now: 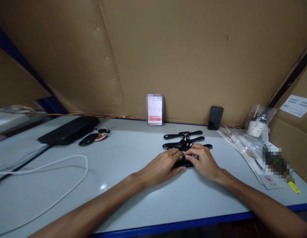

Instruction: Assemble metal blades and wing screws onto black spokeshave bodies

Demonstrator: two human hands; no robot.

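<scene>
Several black spokeshaves (185, 135), each with two curved handles and bright metal parts at the middle, lie in a row one before another on the table. The nearest spokeshave (186, 162) is mostly hidden under my hands. My left hand (169, 161) is closed around its left side, thumb along the near edge. Over its middle and right side, my right hand (201, 159) has its fingers bent in a pinch, close to the left fingertips. A small silvery part shows between the right fingers; its exact kind is too small to tell.
A lit phone (155, 110) and a dark phone (215, 118) lean on the cardboard wall. Clear packaging (245, 152) and a bagged white roll (256, 128) lie right. Keys (89, 139), a black case (69, 131) and a white cable (87, 165) are left.
</scene>
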